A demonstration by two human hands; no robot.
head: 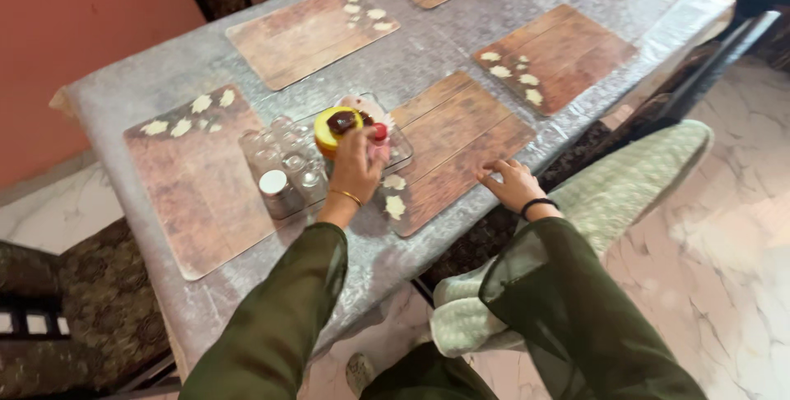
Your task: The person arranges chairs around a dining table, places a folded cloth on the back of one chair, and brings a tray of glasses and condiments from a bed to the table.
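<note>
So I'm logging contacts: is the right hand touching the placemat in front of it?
Touching. The head view shows the right hand lying flat, fingers spread, on the wood-patterned placemat near its edge, with no gap visible.

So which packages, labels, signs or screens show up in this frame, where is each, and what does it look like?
No signs or screens in view.
Yellow-lidded jar: on the clear tray at mid-table, round, yellow lid with a dark patch on top; left hand rests on it.
Red-capped container: beside the jar, small, mostly hidden by the hand.
Any labels are too small to tell.
</note>
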